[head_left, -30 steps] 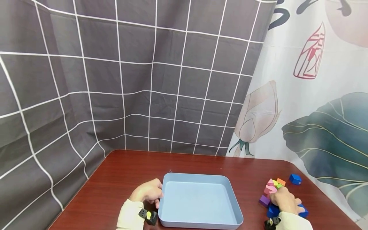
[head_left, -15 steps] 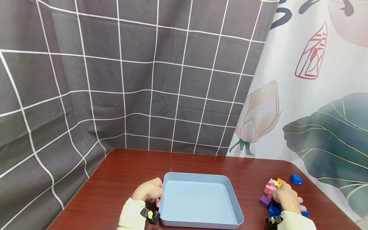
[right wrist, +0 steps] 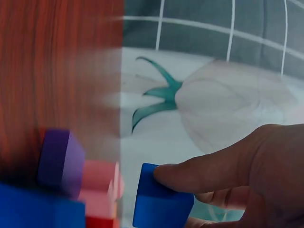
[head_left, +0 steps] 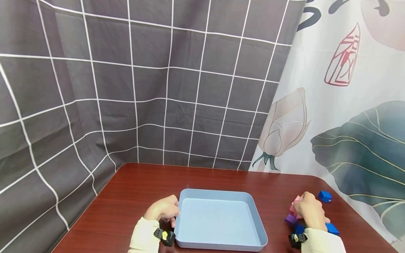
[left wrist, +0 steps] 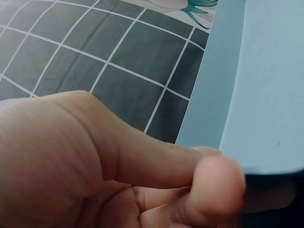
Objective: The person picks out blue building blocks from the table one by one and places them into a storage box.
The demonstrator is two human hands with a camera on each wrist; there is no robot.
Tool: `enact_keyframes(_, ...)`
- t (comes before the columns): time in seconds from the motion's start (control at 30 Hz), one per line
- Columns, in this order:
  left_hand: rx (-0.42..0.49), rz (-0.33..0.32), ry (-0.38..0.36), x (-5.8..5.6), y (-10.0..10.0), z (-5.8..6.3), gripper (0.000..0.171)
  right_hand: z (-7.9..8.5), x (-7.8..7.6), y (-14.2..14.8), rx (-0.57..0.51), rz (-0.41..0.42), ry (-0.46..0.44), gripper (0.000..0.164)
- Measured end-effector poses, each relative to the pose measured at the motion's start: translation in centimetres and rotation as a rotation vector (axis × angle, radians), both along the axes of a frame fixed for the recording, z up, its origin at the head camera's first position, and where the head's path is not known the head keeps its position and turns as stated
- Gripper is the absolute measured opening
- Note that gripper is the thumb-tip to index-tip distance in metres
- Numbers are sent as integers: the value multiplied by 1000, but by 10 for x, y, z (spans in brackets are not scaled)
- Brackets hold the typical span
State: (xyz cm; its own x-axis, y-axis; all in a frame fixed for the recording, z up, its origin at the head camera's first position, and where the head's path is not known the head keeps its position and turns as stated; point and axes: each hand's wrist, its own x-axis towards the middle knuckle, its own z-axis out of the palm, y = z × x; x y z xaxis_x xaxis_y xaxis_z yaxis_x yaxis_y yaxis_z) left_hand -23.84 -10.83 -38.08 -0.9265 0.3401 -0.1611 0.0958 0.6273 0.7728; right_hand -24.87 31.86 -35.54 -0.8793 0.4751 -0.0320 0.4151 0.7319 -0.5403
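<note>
Head view, from its left edge: a dark gray curtain [head_left: 104, 88] printed with a white grid hangs in soft folds down the left side and behind the desk [head_left: 126, 196], whose reddish-brown wood-grain top has rounded far corners. The left hand [head_left: 162, 208], coming out of a cream sleeve [head_left: 143, 236] with a black device [head_left: 166, 237] at the wrist, has its fingers curled at the left wall of a shallow light-blue tray [head_left: 221, 245], grasping it; the tray lies flat on the middle of the desk, toward the near side. Well to its right, a purple block [head_left: 291, 220] sits beside some pink blocks [head_left: 295, 208], with a nearer blue block [head_left: 299, 229] partly covered by the wrist. The right hand [head_left: 311, 211] reaches over this cluster; the right wrist view shows it pinching a gripped blue block [right wrist: 164, 204], thumb on its face, other fingers partly hidden. Another blue block [head_left: 332, 229] lies just right of that hand, and a lone blue block [head_left: 325, 196] rests farther back. Beyond, a white curtain [head_left: 316, 70] carries a pale pink bud [head_left: 281, 126], a red mark [head_left: 344, 56] and a large blue-green leaf [head_left: 364, 151].
</note>
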Motion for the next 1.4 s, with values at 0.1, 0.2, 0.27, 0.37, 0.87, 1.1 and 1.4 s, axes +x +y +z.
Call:
enact_keyframes(0.1,-1,4,3,1,-1,0,16,2,-1,-19,22,55,29,18)
enact_keyframes(0.2,-5,8,0,1,-1,1,16,2,-2,-40,81,118,49,20)
enact_keyframes(0.27,-5,9,2,2,-1,2,17,1,-2,-51,97,174,69,21)
enact_keyframes(0.37,-5,8,-4,1,-1,2,17,0,-1,-64,98,229,95,22)
enact_keyframes(0.87,5,2,-11,3,0,5,19,-1,0,-104,52,308,139,18)
enact_keyframes(1.1,23,8,-23,2,1,4,22,-2,3,-120,58,367,156,18)
enact_keyframes(1.4,20,8,-18,2,1,3,26,-5,7,-139,24,426,180,21)
